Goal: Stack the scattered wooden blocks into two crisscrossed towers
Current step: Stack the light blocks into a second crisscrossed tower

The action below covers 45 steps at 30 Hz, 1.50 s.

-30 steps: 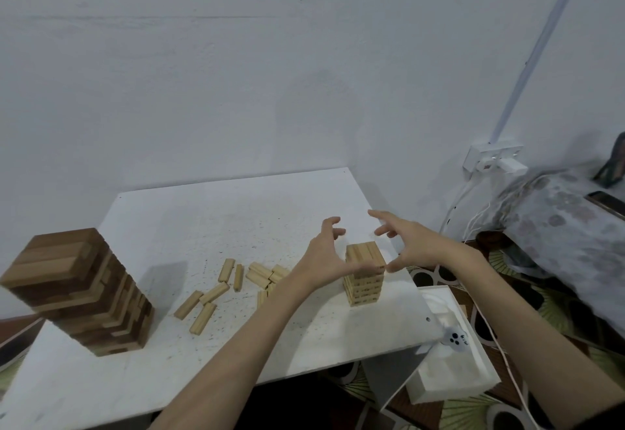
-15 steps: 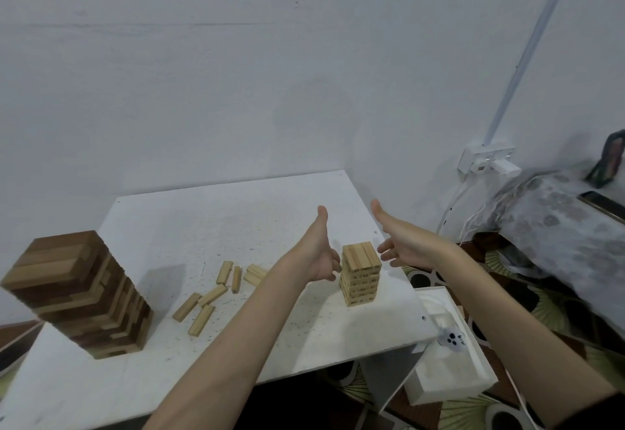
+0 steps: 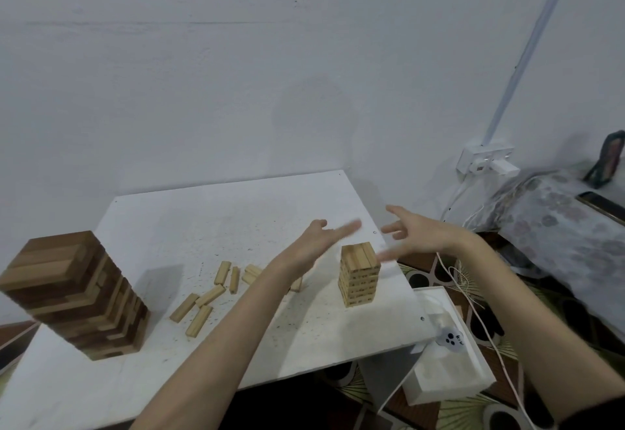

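A small pale tower (image 3: 359,274) of crisscrossed blocks stands near the right edge of the white table (image 3: 236,223). A big tower (image 3: 72,294) of dark and light blocks stands at the left. Several loose pale blocks (image 3: 209,297) lie scattered between them. My left hand (image 3: 319,242) hovers just left of and behind the small tower's top, fingers straight and blurred. On the tower's right, my right hand (image 3: 414,237) hovers with fingers spread. Neither hand holds or touches anything.
The table's right edge runs close beside the small tower. Below it on the patterned floor lie a white box (image 3: 449,362) and a white cable (image 3: 473,304). A wall socket (image 3: 487,160) and a cloth-covered surface (image 3: 558,223) are at the right.
Both hands have opened from around the small tower's top and moved up and away from it. The tower stands unchanged.
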Tool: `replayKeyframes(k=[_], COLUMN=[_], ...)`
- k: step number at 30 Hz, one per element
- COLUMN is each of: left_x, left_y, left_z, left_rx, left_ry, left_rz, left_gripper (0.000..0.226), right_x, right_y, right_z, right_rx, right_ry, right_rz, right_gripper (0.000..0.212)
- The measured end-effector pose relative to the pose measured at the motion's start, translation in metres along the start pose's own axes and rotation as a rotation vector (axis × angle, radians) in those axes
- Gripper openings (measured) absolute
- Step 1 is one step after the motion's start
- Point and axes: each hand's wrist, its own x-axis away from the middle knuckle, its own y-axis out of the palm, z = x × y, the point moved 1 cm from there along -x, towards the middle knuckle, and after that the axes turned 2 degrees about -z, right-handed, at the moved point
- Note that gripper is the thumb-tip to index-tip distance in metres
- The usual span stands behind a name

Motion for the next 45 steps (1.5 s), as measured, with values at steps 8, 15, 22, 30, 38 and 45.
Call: replayKeyframes(k=[8, 15, 22, 30, 38, 45], left_x=[-0.014, -0.023, -0.027, -0.029, -0.005, 0.039], left_y=[0.02, 0.028, 0.031, 0.032, -0.008, -0.072], left_z=[-0.027, -0.024, -0.023, -0.024, -0.012, -0.045], left_rx=[-0.527, -0.657, -0.694, -0.673, -0.591, -0.495], left_ry=[0.192, 0.245, 0.271, 0.268, 0.292, 0.335], left_rz=[0.073, 0.08, 0.111, 0.114, 0.139, 0.458], left_gripper=[0.116, 0.112, 0.105, 0.106, 0.101, 0.036], right_x=[-0.019, -0.03, -0.034, -0.033, -0.015, -0.018], right_y=[0.034, 0.039, 0.04, 0.04, 0.015, 0.063], right_z=[0.034, 0.041, 0.043, 0.045, 0.016, -0.049], right_rx=[0.042, -0.013, -0.03, -0.041, 0.019, -0.096], right_ry=[-0.116, -0.195, -0.223, -0.226, -0.271, -0.448], right_rz=[0.003, 0.061, 0.078, 0.079, 0.113, 0.283], right_gripper=[0.122, 0.114, 0.11, 0.11, 0.103, 0.045])
